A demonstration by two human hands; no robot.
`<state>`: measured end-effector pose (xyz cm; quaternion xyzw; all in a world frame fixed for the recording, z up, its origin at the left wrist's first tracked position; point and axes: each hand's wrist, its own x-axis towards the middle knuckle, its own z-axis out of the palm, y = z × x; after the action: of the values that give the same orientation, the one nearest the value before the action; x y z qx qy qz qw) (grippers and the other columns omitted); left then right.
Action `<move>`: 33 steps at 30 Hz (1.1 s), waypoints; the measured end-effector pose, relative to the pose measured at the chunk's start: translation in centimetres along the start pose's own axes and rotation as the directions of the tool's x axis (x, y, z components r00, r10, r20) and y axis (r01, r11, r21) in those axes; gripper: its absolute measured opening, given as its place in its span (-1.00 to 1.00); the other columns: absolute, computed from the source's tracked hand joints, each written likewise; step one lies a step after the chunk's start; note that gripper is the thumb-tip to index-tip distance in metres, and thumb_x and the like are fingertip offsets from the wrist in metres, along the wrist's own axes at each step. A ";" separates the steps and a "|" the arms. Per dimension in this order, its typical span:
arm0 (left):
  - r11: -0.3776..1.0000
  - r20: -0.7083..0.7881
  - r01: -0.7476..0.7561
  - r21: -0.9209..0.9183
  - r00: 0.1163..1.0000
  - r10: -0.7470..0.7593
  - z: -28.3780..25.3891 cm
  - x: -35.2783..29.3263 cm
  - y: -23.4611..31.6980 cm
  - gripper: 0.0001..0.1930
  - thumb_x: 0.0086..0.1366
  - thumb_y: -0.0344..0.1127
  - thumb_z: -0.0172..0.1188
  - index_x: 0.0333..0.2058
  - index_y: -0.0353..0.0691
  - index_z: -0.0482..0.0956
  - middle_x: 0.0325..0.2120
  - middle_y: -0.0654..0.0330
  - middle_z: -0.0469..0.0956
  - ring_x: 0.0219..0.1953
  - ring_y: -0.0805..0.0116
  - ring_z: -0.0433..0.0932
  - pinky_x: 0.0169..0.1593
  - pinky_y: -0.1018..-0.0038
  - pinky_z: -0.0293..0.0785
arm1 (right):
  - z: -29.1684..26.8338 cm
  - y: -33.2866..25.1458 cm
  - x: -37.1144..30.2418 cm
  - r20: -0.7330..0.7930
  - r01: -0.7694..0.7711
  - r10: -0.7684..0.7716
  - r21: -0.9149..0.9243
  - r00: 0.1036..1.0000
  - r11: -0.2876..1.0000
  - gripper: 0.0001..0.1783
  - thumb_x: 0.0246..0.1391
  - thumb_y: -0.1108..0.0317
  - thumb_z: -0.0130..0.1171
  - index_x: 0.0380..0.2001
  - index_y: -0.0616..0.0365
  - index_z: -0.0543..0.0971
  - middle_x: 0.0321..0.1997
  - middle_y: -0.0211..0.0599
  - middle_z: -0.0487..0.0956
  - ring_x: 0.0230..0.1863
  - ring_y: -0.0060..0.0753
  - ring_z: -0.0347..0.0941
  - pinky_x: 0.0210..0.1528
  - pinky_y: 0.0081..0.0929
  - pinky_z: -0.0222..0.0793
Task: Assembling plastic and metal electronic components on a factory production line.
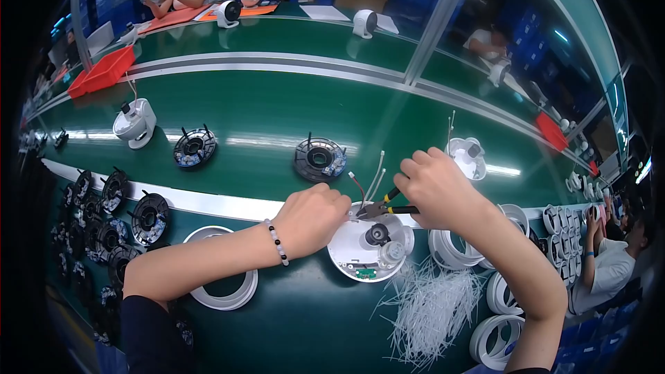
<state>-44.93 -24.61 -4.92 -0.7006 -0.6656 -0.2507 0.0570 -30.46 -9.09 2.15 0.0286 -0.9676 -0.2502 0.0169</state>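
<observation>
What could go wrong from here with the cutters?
The cutters in the right hand have their tips close to the wires, so a wire might get nicked.
The left hand is near those tips, so a finger could perhaps be pinched.
Loose white strips lie beside the open housing; one might stray in.

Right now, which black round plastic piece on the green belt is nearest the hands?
It's the black round plastic piece just beyond the left hand. A similar one sits farther left, beside the white plastic housing.
</observation>
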 end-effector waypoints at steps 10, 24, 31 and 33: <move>0.886 -0.120 -0.384 -0.259 0.923 0.365 -1.8 -0.4 4.4 -0.82 -0.09 -0.42 0.17 -0.41 -0.22 0.51 -0.52 0.23 0.48 -0.40 0.30 0.44 -0.35 0.46 0.42 | -5.6 5.0 -6.4 -0.237 -0.310 0.351 0.193 0.906 0.931 -0.63 -0.61 0.37 0.27 -0.51 0.16 0.51 -0.54 -0.25 0.40 -0.45 -0.20 0.37 -0.39 -0.37 0.29; 0.063 0.808 0.828 -0.557 0.558 -0.189 1.7 -0.4 0.1 -0.52 0.26 -0.30 -0.16 0.10 -0.34 0.00 -0.04 -0.03 0.26 -0.03 0.20 0.35 -0.09 0.27 0.46 | -11.2 -3.1 -9.0 -0.395 -0.145 0.238 0.251 0.887 0.957 -0.55 -0.59 0.35 0.24 -0.41 0.21 0.51 -0.54 -0.33 0.37 -0.55 -0.34 0.29 -0.53 -0.40 0.15; -0.045 0.593 0.626 -0.778 0.710 -0.380 -3.3 -0.4 -4.1 -0.67 0.28 -0.34 -0.25 -0.01 -0.33 0.18 -0.12 -0.04 0.36 -0.10 0.13 0.44 -0.14 0.21 0.49 | -5.2 -12.2 -12.4 0.360 -0.247 -0.057 0.739 0.931 0.627 -0.29 -0.53 0.17 0.33 -0.16 0.21 0.41 -0.13 -0.09 0.37 -0.10 -0.06 0.29 -0.06 -0.20 0.12; -0.086 0.494 0.513 -0.854 0.749 -0.442 -4.2 1.6 -7.3 -0.67 0.29 -0.34 -0.27 0.00 -0.33 0.15 -0.07 -0.04 0.32 -0.09 0.10 0.43 -0.07 0.16 0.44 | -1.7 -16.7 -12.3 0.302 -0.262 0.006 0.817 0.953 0.514 -0.30 -0.45 0.21 0.27 -0.13 0.27 0.37 -0.21 -0.16 0.33 -0.16 -0.13 0.23 -0.09 -0.25 0.07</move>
<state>-53.15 -24.11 -2.47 -0.2817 -0.5365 -0.6008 -0.5213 -17.29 -23.73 -4.67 -0.0754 -0.9584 0.2535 -0.1071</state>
